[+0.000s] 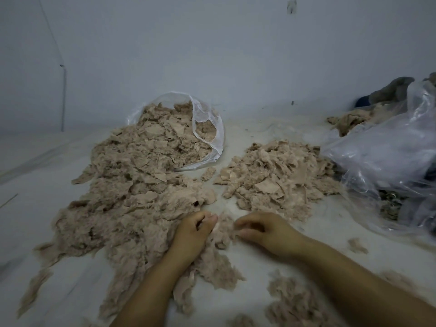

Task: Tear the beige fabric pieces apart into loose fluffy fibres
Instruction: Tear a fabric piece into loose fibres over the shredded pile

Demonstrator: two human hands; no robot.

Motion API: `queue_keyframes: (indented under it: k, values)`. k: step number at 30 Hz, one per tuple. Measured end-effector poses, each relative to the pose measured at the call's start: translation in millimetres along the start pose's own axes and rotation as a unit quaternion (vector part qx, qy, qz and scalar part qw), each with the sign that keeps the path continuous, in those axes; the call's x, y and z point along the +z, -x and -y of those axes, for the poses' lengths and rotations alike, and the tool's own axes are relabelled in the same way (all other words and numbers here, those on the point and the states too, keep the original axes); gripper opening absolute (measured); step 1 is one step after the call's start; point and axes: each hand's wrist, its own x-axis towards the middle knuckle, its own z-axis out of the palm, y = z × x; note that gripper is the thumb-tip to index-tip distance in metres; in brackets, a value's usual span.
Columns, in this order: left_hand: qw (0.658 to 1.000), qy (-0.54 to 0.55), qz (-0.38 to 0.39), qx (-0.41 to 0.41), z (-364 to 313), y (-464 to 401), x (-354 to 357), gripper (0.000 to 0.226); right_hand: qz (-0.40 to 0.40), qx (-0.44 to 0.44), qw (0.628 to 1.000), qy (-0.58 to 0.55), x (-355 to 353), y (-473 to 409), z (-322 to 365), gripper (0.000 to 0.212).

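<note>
Head view of a pale work surface (271,274) bounded at the rear by a plain wall (212,55). The left hand (194,230) and right hand (262,228) meet at centre foreground, each with fingers and thumb curled in a pinch on one small beige fabric piece (223,230) stretched between them, just above the surface. A large fluffy heap of torn fibres (122,197) spreads from the left hand back toward a clear plastic bag (207,128), whose open mouth spills the same beige material; the heap's near edge passes under the left forearm. A smaller pile of flatter fabric scraps (278,175) lies just beyond the right hand, parted from the large heap by a narrow bare strip. A second crumpled plastic bag (387,156) borders the right edge, touching that pile. Bare surface lies along the far left margin and right of the right forearm, where small loose tufts (292,298) are scattered.
</note>
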Motion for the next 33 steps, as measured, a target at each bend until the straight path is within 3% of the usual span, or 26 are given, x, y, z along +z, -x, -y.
queue_keyframes:
  k: [3, 5, 8, 10, 11, 14, 16, 18, 21, 24, 25, 27, 29, 31, 32, 33]
  values:
    - [1.0, -0.003, 0.004, -0.014, 3.6, 0.0, -1.4, 0.01, 0.033, -0.094, 0.994, 0.052, 15.0, 4.8, -1.3, 0.026]
    - [0.998, -0.033, 0.036, -0.036, 6.6, 0.8, -4.0, 0.018, 0.044, -0.131, 0.99, -0.002, 14.8, 26.2, -7.5, 0.017]
    - [0.992, -0.117, 0.054, -0.005, 10.8, -2.5, -4.9, 0.009, 0.109, -0.096, 0.982, -0.118, -7.7, 66.7, -10.4, 0.02]
    - [0.989, -0.14, 0.045, -0.001, 12.4, -4.1, -2.8, 0.016, 0.172, -0.038, 0.979, -0.102, -27.8, 77.1, -9.1, 0.032]
    - [0.99, -0.138, 0.041, -0.003, 12.9, -4.5, -2.7, 0.017, 0.168, -0.016, 0.981, -0.091, -35.6, 73.9, -8.2, 0.037]
    - [0.994, -0.095, 0.044, -0.011, 14.3, -3.3, -2.5, 0.016, -0.001, -0.02, 0.997, -0.08, -38.4, 49.5, -5.3, 0.03]
    - [0.997, -0.064, 0.036, -0.025, 12.1, -0.5, -1.8, 0.013, -0.064, -0.038, 0.997, -0.026, -28.8, 38.4, -10.6, 0.022]
    - [0.998, -0.045, 0.035, -0.027, 12.2, -0.1, -0.5, 0.015, -0.065, -0.014, 0.998, 0.01, -20.1, 39.0, -17.6, 0.02]
    - [0.999, -0.027, 0.035, -0.011, 10.9, -1.5, -0.2, 0.011, -0.065, 0.03, 0.997, -0.024, -20.1, 43.3, -16.7, 0.038]
    - [0.999, 0.006, 0.04, 0.003, 9.4, -1.1, 0.2, 0.013, -0.101, 0.043, 0.993, -0.036, -18.8, 33.8, -11.2, 0.017]
    - [0.999, 0.014, 0.045, 0.009, 7.1, -0.1, 0.4, 0.008, -0.095, 0.05, 0.992, -0.067, -15.9, 29.8, -6.4, 0.007]
    - [0.998, 0.022, 0.045, 0.03, 1.4, 2.2, 0.8, 0.008, -0.051, 0.09, 0.978, -0.179, -4.3, 20.9, 1.3, 0.035]
    - [0.998, 0.021, 0.036, 0.049, -2.7, 3.4, 1.1, 0.021, -0.014, 0.123, 0.953, -0.275, 9.7, 13.9, 10.1, 0.031]
    - [0.998, 0.022, 0.041, 0.052, -4.8, 4.0, 0.6, 0.024, -0.036, 0.125, 0.941, -0.313, 18.7, 8.2, 11.9, 0.013]
    - [0.998, 0.028, 0.041, 0.05, -5.5, 4.0, 0.1, 0.023, -0.064, 0.121, 0.937, -0.322, 20.5, 6.3, 11.2, 0.013]
    - [0.998, 0.032, 0.035, 0.048, -5.2, 3.3, -0.4, 0.02, -0.094, 0.115, 0.932, -0.33, 22.1, 5.0, 9.2, 0.027]
